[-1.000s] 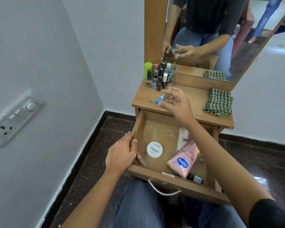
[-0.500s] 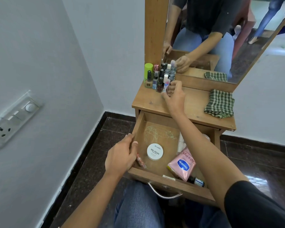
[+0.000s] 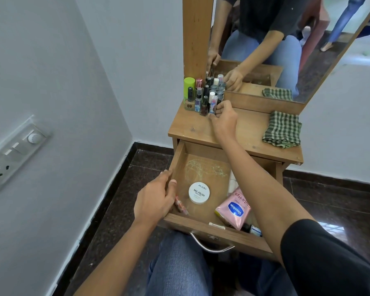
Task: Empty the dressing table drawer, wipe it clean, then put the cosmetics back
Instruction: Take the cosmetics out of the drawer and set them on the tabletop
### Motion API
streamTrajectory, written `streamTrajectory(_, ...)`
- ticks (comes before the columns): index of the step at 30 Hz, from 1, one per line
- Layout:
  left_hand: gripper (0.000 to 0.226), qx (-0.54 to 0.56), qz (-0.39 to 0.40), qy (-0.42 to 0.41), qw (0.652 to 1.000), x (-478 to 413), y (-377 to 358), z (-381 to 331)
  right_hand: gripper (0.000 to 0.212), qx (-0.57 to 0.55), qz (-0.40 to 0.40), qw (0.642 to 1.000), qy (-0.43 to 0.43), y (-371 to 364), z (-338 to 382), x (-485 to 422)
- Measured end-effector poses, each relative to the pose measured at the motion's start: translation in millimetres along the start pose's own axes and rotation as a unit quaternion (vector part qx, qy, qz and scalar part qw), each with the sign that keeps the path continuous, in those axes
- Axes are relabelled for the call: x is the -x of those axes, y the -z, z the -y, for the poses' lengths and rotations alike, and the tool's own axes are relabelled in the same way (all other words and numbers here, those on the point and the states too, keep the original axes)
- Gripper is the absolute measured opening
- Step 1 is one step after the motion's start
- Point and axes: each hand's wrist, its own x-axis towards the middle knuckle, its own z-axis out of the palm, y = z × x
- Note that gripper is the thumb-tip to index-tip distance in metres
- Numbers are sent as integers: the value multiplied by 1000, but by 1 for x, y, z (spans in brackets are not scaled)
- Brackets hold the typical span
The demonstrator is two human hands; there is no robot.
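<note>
Wooden drawer (image 3: pixel 178 159), pulled open, is being gripped at its left wall by the left hand (image 3: pixel 156 201) — the right hand (image 3: pixel 223 118) is pinching a small white-capped, blue-labelled bottle (image 3: pixel 213 104) on the wooden tabletop (image 3: pixel 250 133).

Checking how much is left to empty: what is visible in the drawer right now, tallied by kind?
Round white tub: 1
Pink tube: 1
Small bottle: 1
Small pink stick: 1
Small metal piece: 1
White item, partly hidden: 1
Total: 6 visible; the right arm may hide more.
</note>
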Motion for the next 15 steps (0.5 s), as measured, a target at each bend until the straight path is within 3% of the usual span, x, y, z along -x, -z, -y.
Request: streamTrajectory(15, 41, -4, 2, 10, 1000, 0, 1, -3, 26, -13, -4, 999, -34, -1, -1, 0)
